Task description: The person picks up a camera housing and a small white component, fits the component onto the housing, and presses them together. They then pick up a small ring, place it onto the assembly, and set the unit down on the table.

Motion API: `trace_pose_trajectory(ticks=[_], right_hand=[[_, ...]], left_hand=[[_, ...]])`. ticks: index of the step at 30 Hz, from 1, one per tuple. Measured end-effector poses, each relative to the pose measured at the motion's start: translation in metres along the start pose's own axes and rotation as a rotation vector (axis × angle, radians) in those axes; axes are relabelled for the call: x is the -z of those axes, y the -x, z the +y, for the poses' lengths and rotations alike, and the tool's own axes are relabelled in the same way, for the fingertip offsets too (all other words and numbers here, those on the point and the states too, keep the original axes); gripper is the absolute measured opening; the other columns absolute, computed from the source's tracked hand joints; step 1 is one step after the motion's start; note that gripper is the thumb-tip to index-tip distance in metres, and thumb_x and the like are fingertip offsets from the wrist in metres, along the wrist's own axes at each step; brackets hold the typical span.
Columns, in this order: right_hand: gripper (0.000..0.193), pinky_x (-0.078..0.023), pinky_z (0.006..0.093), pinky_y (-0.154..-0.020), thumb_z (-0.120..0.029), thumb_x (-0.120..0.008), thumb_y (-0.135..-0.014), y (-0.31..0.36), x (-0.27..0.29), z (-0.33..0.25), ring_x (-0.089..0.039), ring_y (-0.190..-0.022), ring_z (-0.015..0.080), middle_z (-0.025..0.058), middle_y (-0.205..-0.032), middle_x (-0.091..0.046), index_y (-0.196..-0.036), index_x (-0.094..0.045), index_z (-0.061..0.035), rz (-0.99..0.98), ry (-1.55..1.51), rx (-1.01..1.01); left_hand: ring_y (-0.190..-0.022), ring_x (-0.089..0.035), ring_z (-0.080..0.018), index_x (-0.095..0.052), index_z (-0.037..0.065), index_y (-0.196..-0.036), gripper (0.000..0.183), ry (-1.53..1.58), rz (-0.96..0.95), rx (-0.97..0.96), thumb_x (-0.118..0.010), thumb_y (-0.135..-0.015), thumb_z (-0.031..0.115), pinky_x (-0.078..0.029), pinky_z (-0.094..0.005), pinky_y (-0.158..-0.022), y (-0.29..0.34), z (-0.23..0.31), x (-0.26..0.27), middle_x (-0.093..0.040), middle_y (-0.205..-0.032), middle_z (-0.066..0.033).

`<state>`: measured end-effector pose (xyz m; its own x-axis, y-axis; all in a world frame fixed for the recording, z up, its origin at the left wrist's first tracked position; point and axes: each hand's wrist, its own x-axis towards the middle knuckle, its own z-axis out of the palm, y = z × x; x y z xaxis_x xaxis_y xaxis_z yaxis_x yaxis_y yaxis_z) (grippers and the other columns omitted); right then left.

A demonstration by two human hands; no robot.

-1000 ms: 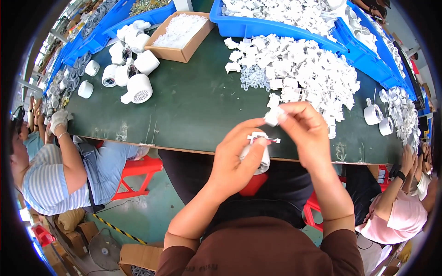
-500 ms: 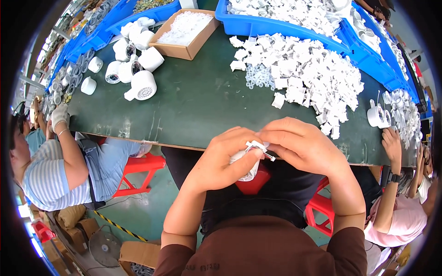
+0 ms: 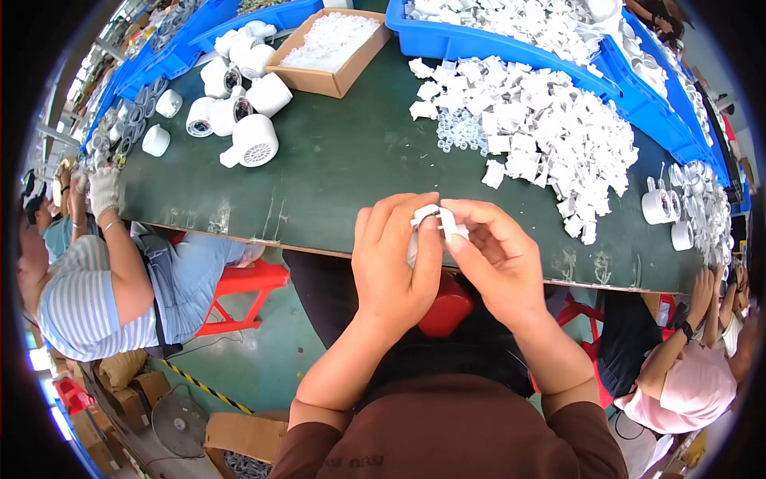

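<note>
Just over the table's front edge, my left hand (image 3: 395,259) is closed around a white plastic housing (image 3: 412,250), mostly covered by the fingers. A short dark bit shows at the housing's top beside the thumb. My right hand (image 3: 503,263) pinches a small white plastic bracket (image 3: 451,227) between thumb and forefinger, against the top of the housing. Whether the two parts are joined I cannot tell. Ahead and to the right lies a heap of similar white plastic pieces (image 3: 550,128), with small clear rings (image 3: 461,131) at its left side.
White round housings (image 3: 255,142) stand at the table's left, near a cardboard box (image 3: 339,80) of clear small parts. Blue bins (image 3: 495,49) line the back. Co-workers sit at both sides, one with a gloved hand (image 3: 104,191). A red stool (image 3: 242,291) stands at left.
Both hands have risen and moved slightly forward, turning the housing more upright. The right hand now grips the white bracket visibly. At the right, the co-worker's arm has drawn back toward the table edge.
</note>
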<state>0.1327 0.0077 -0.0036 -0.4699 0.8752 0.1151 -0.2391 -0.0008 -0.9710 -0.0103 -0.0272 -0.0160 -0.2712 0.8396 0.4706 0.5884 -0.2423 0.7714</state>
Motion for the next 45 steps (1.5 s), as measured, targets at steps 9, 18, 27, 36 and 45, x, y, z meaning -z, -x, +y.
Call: trace_pose_trajectory(ticks=[9, 18, 27, 36, 45], right_hand=[[0.034, -0.051, 0.0313, -0.098, 0.011, -0.061, -0.092, -0.002, -0.01, 0.006, -0.062, -0.114, 0.0158, 0.0082, -0.121, -0.063, -0.125, -0.061, 0.0008, 0.093, 0.194, 0.098], [0.029, -0.052, 0.0295, -0.095, 0.01, -0.065, -0.091, -0.004, -0.011, -0.004, -0.065, -0.104, 0.0133, 0.0062, -0.112, -0.065, -0.119, -0.064, 0.0012, 0.133, 0.324, 0.062], [0.033, -0.049, 0.0246, -0.086, 0.011, -0.066, -0.09, 0.004, -0.021, 0.027, -0.06, -0.094, 0.0095, 0.0043, -0.105, -0.062, -0.121, -0.061, 0.0012, 0.228, 0.353, 0.28], [0.03, -0.049, 0.0269, -0.091, 0.011, -0.063, -0.093, -0.002, -0.012, 0.013, -0.061, -0.1, 0.0118, 0.0058, -0.109, -0.063, -0.122, -0.061, 0.0023, 0.108, 0.26, 0.242], [0.017, -0.05, 0.027, -0.079, 0.008, -0.065, -0.092, -0.012, -0.007, 0.0, -0.063, -0.091, 0.0147, 0.0082, -0.099, -0.064, -0.105, -0.07, -0.0001, 0.076, 0.476, 0.242]], left_hand=[[-0.092, -0.056, -0.0324, -0.064, -0.002, -0.118, 0.028, -0.062, 0.057, -0.064, -0.053, -0.093, 0.006, -0.047, -0.0411, -0.082, 0.005, -0.004, -0.004, -0.065, -0.113, -0.0164], [-0.091, -0.058, -0.0325, -0.064, -0.001, -0.111, 0.032, -0.044, 0.043, -0.153, -0.044, -0.099, 0.021, -0.045, -0.0415, -0.081, 0.003, -0.011, -0.004, -0.066, -0.108, -0.0155], [-0.09, -0.058, -0.0318, -0.065, 0.0, -0.109, 0.032, -0.042, 0.085, -0.172, -0.044, -0.1, 0.022, -0.044, -0.0402, -0.079, 0.005, -0.012, -0.008, -0.067, -0.106, -0.0151], [-0.087, -0.058, -0.03, -0.065, 0.002, -0.107, 0.024, -0.005, 0.066, -0.2, -0.057, -0.093, 0.019, -0.046, -0.0389, -0.079, 0.002, -0.019, -0.003, -0.067, -0.103, -0.0128], [-0.087, -0.058, -0.0082, -0.057, 0.001, -0.113, 0.019, 0.642, -0.09, 0.218, -0.059, -0.095, 0.007, -0.048, -0.0237, -0.077, 0.005, -0.022, 0.013, -0.065, -0.101, -0.0066]])
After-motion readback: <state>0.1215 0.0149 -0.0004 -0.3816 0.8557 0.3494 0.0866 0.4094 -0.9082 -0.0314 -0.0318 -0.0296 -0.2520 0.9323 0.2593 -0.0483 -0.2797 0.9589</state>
